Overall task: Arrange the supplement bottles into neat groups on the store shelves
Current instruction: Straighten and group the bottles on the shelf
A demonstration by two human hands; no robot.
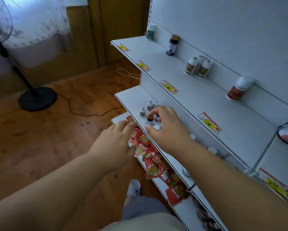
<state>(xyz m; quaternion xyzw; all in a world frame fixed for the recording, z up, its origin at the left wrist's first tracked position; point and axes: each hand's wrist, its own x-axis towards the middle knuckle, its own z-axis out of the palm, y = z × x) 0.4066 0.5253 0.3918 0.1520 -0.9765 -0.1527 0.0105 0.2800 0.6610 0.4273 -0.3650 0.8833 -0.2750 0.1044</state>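
White store shelves held scattered bottles. Right hand curled over the small bottles on the middle shelf; left hand hovered with fingers relaxed.

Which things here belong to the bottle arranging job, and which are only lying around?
Job:
- small bottles on the middle shelf, under the right hand
- bottles on the upper shelf: dark bottle, red bottle

Lying about:
- red sachets below
- standing fan
- floor cable
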